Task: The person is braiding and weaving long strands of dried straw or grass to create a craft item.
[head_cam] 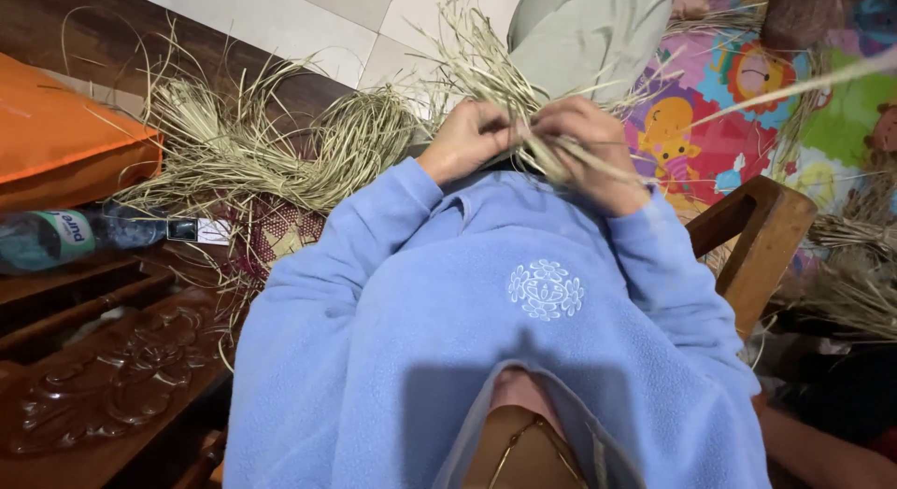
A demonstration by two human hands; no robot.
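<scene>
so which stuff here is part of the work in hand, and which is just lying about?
In hand:
- left hand and right hand, both closed on the straw strands
- straw pile on the floor, same material

Lying about:
- plastic bottle
- orange cushion
- carved wooden furniture
- colourful play mat

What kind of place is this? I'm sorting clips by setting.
Probably a home living area used for handcraft: tiled floor, carved wooden furniture, a colourful play mat, and dried straw that both hands work.

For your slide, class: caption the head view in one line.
Both hands, left hand and right hand, grip dried grass strands above a blue fleece.
</scene>
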